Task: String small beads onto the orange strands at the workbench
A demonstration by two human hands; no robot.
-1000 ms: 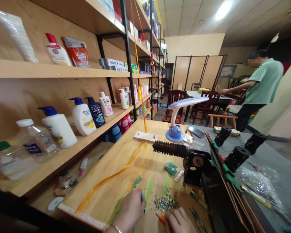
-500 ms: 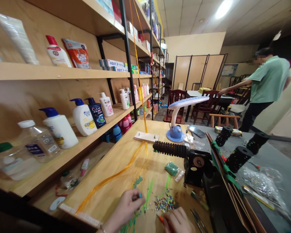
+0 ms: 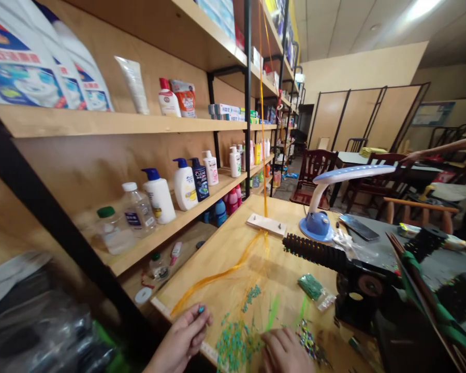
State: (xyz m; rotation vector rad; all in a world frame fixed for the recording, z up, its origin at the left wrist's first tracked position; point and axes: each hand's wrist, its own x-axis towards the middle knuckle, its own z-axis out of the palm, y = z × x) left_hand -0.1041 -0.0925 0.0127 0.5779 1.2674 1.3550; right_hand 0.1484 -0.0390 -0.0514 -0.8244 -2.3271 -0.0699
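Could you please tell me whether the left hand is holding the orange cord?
No, the left hand pinches a small teal bead, while the orange cord lies apart on the wooden board.

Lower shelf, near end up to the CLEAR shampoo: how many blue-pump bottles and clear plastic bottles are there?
Blue-pump bottles: 3
Clear plastic bottles: 2
Total: 5

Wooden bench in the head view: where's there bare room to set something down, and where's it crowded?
Bare bench wood lies between the orange strands and the ribbed black roller, above the green bead packet. Another patch lies left of the strands. It's crowded low down, around the loose teal beads and mixed beads.
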